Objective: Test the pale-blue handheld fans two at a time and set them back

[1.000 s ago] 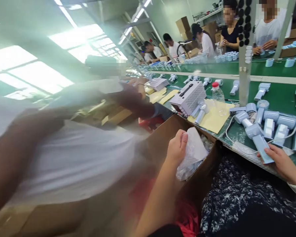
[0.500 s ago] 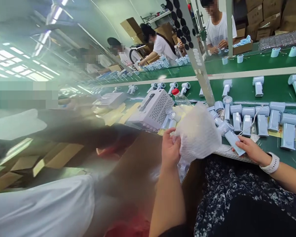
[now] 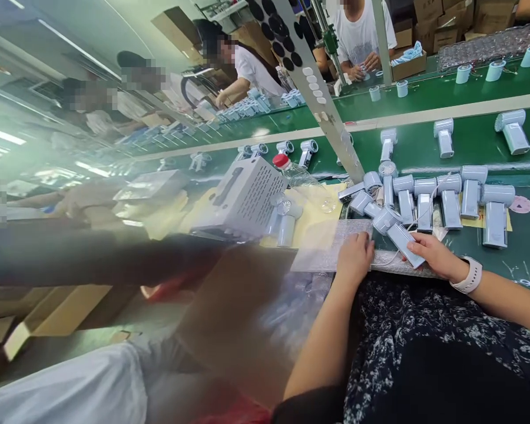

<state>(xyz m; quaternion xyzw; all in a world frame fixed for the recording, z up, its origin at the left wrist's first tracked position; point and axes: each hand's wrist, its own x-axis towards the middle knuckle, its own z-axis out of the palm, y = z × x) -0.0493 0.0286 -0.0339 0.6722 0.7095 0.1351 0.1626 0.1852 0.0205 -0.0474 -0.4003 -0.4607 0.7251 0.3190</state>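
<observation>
My left hand presses on a flat, clear bubble-plastic bag lying across the bench's front edge. My right hand, with a white watch on its wrist, grips the flat handle of a pale blue handheld appliance. A thin white cord runs from it. Several matching appliances stand close together just beyond my right hand, on the green bench. The bag's far end is hard to make out against the bench.
A cardboard box stands blurred below the bench at my left. Beyond lie a white vented case, a red-capped plastic bottle and yellow sheets. A metal post divides the bench. Co-workers handle similar parts across it.
The bag, bunched and raised a moment ago, now lies flat on the bench edge under my left hand. The view has swung right, and my right hand still holds the appliance.
</observation>
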